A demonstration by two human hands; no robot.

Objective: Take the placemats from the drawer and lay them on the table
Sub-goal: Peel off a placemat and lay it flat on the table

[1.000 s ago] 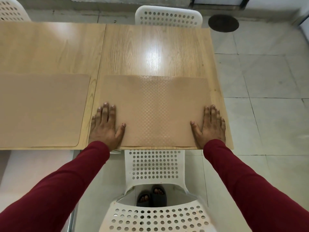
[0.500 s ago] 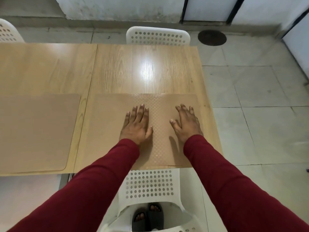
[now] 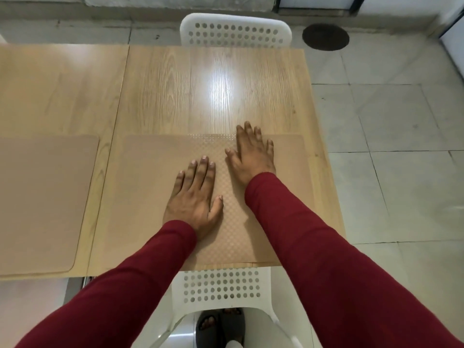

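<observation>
A tan placemat with a dotted texture lies flat on the right half of the wooden table, near its front edge. My left hand rests flat on the mat's middle, fingers straight. My right hand lies flat further forward, its fingertips reaching past the mat's far edge. A second tan placemat lies flat on the left half of the table. No drawer is in view.
A white perforated chair stands at the table's far side. Another white chair sits under the near edge, with my sandalled feet below it. Tiled floor runs along the right, with a dark round drain cover.
Both hands slid from the mat's outer near corners to its middle. The right hand has since moved further forward to the mat's far edge.
</observation>
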